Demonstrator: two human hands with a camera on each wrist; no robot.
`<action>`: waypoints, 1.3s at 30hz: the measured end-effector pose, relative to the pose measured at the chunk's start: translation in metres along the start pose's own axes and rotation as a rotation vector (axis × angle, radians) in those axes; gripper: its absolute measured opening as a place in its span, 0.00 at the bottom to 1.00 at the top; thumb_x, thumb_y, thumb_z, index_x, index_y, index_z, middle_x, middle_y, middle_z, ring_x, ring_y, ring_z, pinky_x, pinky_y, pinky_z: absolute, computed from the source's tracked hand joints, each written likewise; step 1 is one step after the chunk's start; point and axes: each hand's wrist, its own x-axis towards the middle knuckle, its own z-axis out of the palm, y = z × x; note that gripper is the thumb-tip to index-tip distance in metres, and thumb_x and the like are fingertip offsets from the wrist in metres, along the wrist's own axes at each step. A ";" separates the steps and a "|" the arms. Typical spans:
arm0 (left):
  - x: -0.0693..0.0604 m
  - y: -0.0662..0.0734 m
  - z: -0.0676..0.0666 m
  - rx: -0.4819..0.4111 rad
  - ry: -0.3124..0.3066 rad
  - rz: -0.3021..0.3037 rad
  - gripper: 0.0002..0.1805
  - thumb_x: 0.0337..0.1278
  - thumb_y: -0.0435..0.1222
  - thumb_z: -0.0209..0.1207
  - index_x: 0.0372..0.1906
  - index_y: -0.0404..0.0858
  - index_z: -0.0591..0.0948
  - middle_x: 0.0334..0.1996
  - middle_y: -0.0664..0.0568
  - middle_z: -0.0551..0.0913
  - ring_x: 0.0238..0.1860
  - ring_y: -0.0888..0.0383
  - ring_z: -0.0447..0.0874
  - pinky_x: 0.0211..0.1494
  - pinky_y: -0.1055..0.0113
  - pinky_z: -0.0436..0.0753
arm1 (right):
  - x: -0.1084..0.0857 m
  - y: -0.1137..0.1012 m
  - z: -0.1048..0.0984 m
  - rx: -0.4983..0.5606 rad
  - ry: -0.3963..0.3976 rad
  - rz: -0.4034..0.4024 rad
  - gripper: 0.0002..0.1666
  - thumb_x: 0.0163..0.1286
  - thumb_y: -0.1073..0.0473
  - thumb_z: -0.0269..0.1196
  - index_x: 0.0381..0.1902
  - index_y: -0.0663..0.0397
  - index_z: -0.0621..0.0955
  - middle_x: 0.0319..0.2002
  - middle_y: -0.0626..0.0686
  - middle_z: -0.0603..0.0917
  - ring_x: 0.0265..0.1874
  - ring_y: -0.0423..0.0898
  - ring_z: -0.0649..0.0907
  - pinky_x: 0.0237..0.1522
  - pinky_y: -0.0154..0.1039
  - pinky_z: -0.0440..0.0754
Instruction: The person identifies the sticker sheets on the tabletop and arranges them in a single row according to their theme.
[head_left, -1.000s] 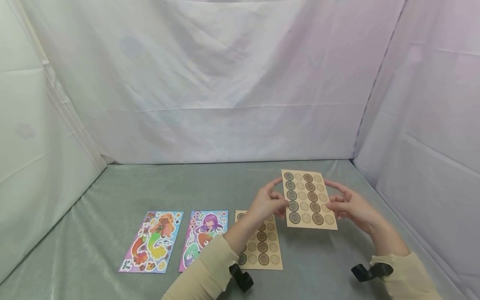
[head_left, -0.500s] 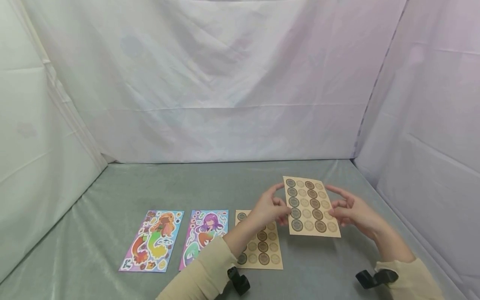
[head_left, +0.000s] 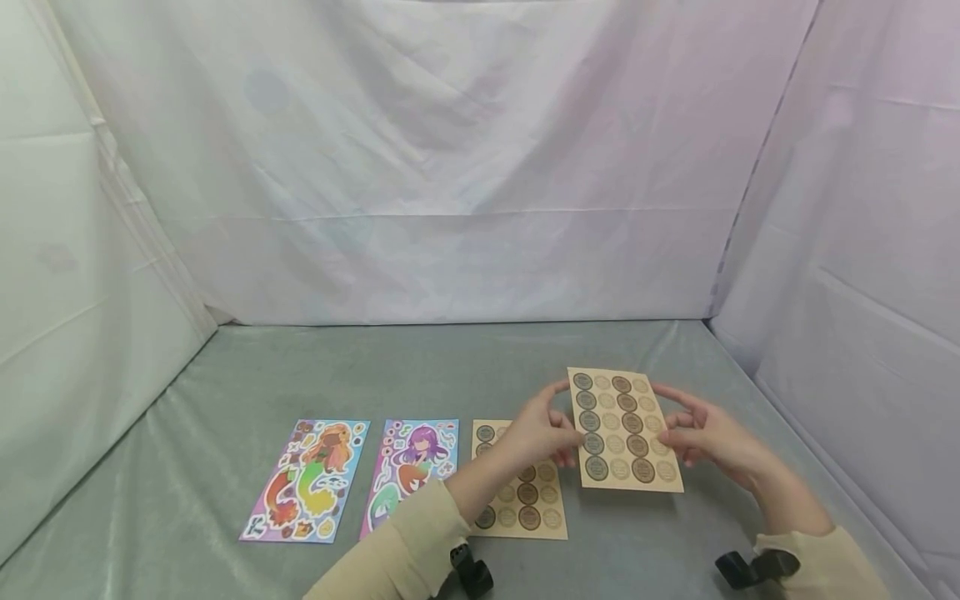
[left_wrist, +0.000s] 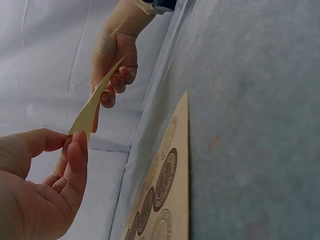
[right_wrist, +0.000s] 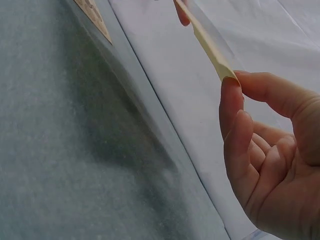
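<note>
A tan sticker sheet [head_left: 624, 429] with rows of round seal stickers is held up off the table between both hands. My left hand [head_left: 542, 433] pinches its left edge between thumb and fingers, as the left wrist view also shows. On the opposite edge, my right hand [head_left: 708, 435] pinches the sheet, thumb in front; in the right wrist view the sheet's edge [right_wrist: 212, 50] sits between thumb and fingers. Under my left forearm lies a second tan sticker sheet [head_left: 528, 508], partly covered by the arm.
Flat to the left lie two colourful mermaid sticker sheets: one with an orange-haired mermaid [head_left: 307, 483], one with a purple-haired mermaid [head_left: 420, 450] partly behind my left sleeve. Grey-green cloth covers the table [head_left: 360, 367]. White curtains [head_left: 465, 167] enclose the back and sides.
Both hands have lowered the held sticker sheet toward the table and nearer to me, shifting it slightly right. The sheets lying on the table have stayed in place.
</note>
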 end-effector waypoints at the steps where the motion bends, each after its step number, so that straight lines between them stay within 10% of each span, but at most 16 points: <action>1: 0.000 -0.001 0.001 0.007 0.003 -0.006 0.47 0.48 0.24 0.65 0.73 0.45 0.57 0.21 0.47 0.83 0.15 0.55 0.80 0.20 0.64 0.82 | 0.000 0.001 0.000 0.000 -0.005 -0.005 0.53 0.62 0.68 0.64 0.75 0.60 0.44 0.34 0.57 0.82 0.21 0.43 0.80 0.21 0.34 0.78; 39: -0.011 -0.021 0.008 0.098 -0.029 -0.132 0.51 0.47 0.25 0.66 0.75 0.40 0.50 0.19 0.48 0.83 0.15 0.52 0.81 0.15 0.68 0.75 | -0.002 0.017 0.005 -0.108 -0.052 0.069 0.55 0.59 0.65 0.67 0.74 0.64 0.47 0.25 0.55 0.79 0.20 0.44 0.78 0.20 0.39 0.79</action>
